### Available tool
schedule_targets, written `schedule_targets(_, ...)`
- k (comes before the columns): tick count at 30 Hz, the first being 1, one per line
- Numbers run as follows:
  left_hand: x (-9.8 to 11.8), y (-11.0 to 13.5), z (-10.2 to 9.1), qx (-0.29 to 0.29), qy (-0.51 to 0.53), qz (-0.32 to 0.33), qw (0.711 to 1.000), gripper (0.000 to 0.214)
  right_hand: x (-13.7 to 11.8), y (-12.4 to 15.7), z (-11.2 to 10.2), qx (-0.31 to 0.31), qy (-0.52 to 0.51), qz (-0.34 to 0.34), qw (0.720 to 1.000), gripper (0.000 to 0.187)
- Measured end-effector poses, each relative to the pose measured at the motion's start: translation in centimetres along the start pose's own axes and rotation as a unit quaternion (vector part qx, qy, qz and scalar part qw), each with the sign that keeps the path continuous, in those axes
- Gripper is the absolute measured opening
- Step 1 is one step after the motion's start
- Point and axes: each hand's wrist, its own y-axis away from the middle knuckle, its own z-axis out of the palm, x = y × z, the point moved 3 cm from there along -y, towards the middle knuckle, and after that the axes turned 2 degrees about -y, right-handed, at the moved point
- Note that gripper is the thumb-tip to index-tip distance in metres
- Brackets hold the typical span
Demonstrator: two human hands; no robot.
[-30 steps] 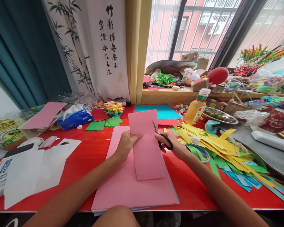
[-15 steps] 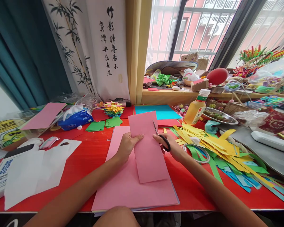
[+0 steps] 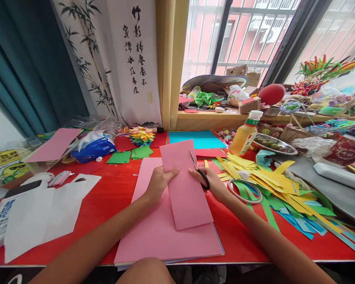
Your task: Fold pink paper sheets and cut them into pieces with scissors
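A knee shows at the bottom edge, just below the pink sheet. The sheet is a long strip, tilted a little, held over a pink stack that lies flat on the red table.

The left hand pinches the sheet's left edge, thumb on top and fingers curled under it. The right hand is at the sheet's right edge, closed through the black handles of the scissors with the thumb touching the paper. The blades point up and away along that edge, close together. Whether they bite into the paper I cannot tell.

Left of the sheet, well apart, white paper is spread on the table. Right of the sheet, just beyond the right hand, lies a tape ring, and past it a loose heap of strips – yellow on top, green and blue beneath.

Behind the sheet to the left sit green squares and, further left, a blue tissue pack. Directly behind the sheet is a blue sheet. Behind it to the right stand a bottle of orange drink and a metal dish.

Farther back – above the sheet in the view – a scroll with bamboo and writing hangs on the wall. To the scroll's right, a cluttered sill holds a red ball.
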Motion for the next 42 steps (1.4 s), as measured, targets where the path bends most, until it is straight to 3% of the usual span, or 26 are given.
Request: schedule_targets(42, 0.5, 1.1, 1.7, -0.039, -0.021, -0.036, 0.998, 0.021, -0.2, 0.0, -0.2, 0.044, -0.031, -0.023, 0.998, 0.043)
